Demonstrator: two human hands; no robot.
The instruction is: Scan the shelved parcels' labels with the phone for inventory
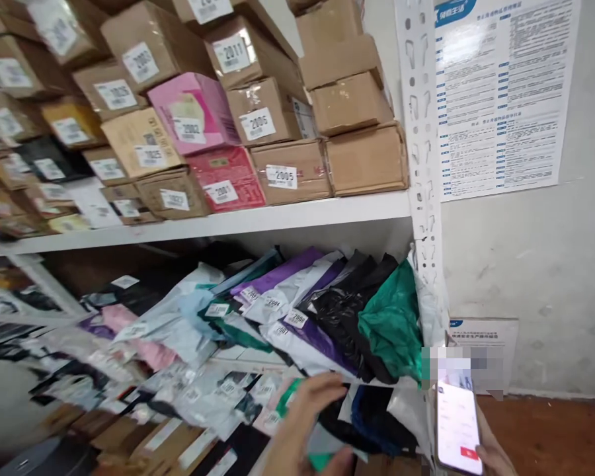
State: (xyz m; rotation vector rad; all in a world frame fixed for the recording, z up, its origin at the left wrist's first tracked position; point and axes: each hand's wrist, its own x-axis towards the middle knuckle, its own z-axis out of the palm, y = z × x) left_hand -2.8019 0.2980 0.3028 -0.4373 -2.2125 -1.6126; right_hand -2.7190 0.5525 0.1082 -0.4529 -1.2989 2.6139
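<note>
My left hand reaches in front of the lower shelves, thumb and fingers apart, with nothing held in it. It is nearest to a dark bag on the low shelf; I cannot tell whether they touch. At the lower right my right hand is wrapped round a smartphone with a lit screen, the thumb by a red button. Above my left hand, several mailing bags lean in a row: a green bag, a black bag and a white bag labelled 2007.
A white shelf board carries stacked labelled cartons, among them a pink box and a red box. The perforated white post stands between shelves and wall. A printed notice hangs there. More cartons sit at the bottom left.
</note>
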